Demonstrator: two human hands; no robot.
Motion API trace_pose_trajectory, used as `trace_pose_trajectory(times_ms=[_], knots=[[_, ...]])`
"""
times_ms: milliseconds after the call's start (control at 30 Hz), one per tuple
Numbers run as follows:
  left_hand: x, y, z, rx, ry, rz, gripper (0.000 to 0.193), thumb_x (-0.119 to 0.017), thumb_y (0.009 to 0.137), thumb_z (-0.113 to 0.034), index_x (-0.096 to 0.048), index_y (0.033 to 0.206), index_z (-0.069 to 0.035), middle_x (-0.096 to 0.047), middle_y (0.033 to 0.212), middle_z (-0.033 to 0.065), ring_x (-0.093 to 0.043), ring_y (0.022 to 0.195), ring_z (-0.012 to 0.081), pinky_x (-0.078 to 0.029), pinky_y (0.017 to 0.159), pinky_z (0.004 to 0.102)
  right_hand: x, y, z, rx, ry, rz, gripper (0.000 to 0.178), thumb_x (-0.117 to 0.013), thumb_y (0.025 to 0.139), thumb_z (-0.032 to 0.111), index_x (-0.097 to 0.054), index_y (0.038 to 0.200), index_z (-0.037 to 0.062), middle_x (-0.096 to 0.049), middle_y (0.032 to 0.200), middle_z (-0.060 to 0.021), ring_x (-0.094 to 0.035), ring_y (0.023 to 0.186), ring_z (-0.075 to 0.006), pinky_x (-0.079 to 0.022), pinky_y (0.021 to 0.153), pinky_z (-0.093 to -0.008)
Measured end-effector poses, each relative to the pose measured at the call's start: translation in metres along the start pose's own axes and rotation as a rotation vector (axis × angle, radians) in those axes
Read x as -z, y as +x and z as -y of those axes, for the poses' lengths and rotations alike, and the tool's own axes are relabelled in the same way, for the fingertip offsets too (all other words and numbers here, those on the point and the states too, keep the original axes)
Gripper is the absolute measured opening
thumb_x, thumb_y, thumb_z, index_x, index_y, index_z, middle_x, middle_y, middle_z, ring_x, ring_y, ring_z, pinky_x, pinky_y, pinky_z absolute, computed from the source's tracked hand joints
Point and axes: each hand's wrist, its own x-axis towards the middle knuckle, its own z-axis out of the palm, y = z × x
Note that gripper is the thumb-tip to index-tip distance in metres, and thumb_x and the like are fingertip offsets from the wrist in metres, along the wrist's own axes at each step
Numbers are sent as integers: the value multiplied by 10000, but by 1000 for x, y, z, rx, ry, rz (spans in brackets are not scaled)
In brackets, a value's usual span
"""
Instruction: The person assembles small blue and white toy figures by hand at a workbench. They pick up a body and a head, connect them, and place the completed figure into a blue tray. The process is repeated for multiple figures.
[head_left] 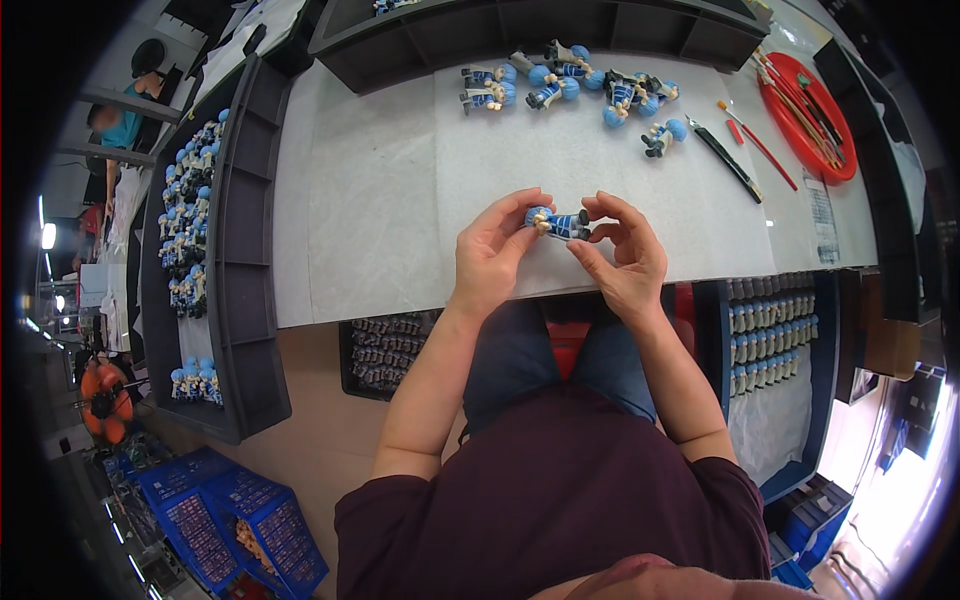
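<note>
A small figurine (562,226) with light blue hair, blue-and-white clothes and dark shoes lies sideways between my hands, just above the table's near edge. My left hand (488,252) pinches it at the head end, thumb below and fingers above. Around the shoe end curl the thumb and fingers of my right hand (632,258). Farther back on the white table covering, several like figurines (548,92) lie in a loose group. One single figurine (663,138) rests apart at their right, beside a dark pen-like tool (725,160).
A red oval tray (838,120) holds brushes at the right. Dark grey crates stand along the back (440,50) and left (245,240), the left one holding many figurines. Lower right, a blue crate (832,370) contains rows of pieces; a dark tray (390,352) of parts sits below the table.
</note>
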Motion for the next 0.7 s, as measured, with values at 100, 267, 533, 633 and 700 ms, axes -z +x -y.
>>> trace_pose_trajectory(times_ms=[100, 267, 533, 633, 700], knots=[[-1, 0, -3, 35, -10, 5, 345, -470, 845, 86, -487, 1184, 25, -560, 1125, 127, -541, 1034, 167, -439, 880, 267, 1, 0, -1, -19, -1, -3, 528, -713, 704, -16, -494, 1185, -13, -586, 1049, -126, -554, 946, -153, -461, 696, -240], [1, -1, -2, 51, -6, -6, 329, -474, 861, 49, -485, 1190, 26, -561, 1123, 121, -539, 1024, 157, -437, 872, 257, 1, 0, -1, -55, -14, 21, 497, -700, 733, 8, -493, 1185, -20, -590, 1045, -126, -555, 920, -142, -454, 690, -233], [1, -1, 0, 23, -12, -24, 298, -497, 887, -32, -495, 1181, 19, -574, 1110, 150, -562, 990, 172, -465, 858, 288, 1, -1, -2, -100, 8, 18, 432, -692, 754, 26, -510, 1142, -32, -595, 1006, -111, -552, 872, -121, -451, 687, -224], [0, -1, 0, 26, -42, -45, 287, -498, 882, -13, -506, 1165, 31, -580, 1073, 120, -555, 968, 159, -466, 824, 272, 1, -1, -3, -114, 19, 16, 422, -690, 761, 38, -512, 1137, -34, -591, 993, -104, -548, 851, -115, -452, 687, -223], [0, -1, 0, 25, -50, -52, 284, -500, 883, -21, -508, 1162, 31, -580, 1067, 118, -555, 965, 160, -471, 816, 275, 1, -1, -3, -134, 29, 16, 415, -689, 766, 48, -514, 1133, -35, -588, 987, -100, -546, 844, -112, -453, 691, -224]])
